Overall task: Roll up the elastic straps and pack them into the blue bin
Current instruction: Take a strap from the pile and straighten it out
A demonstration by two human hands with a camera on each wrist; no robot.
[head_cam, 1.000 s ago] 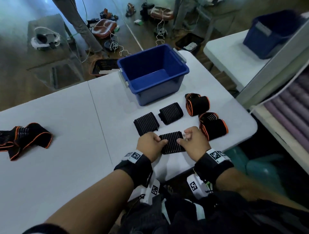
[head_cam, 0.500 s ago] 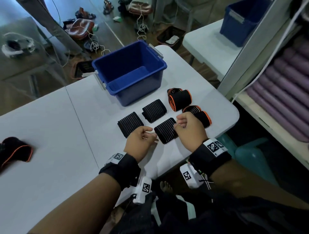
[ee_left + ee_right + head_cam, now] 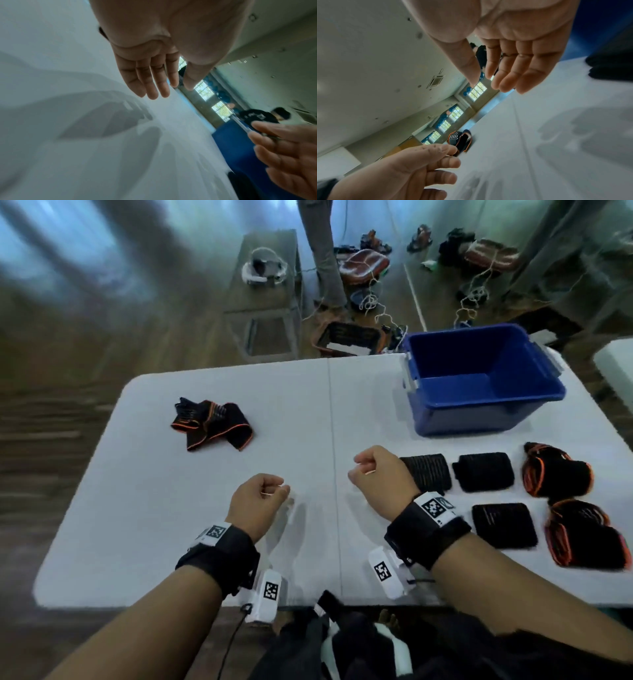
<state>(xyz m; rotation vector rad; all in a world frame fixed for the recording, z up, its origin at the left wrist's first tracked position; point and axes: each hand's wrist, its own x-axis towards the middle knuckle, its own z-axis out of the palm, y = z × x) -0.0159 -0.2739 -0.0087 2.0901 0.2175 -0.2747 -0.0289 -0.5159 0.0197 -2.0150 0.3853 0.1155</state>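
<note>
Left hand (image 3: 258,501), right hand (image 3: 380,474): withdrawn from last-rolled strap (image 3: 503,523), fingers loosely curled, nothing held. Five rolls laid beside blue bin (image 3: 479,409), none packed. Unrolled strap (image 3: 212,422) remaining far left, judged next.

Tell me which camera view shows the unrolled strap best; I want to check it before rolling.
The head view: the unrolled strap lies whole on the table's left half. The right wrist view shows it small, behind the left hand's fingers. The left wrist view misses it.

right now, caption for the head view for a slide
Both empty hands, left hand and right hand, hover between the unrolled strap and five rolled straps beside the empty blue bin.
</note>
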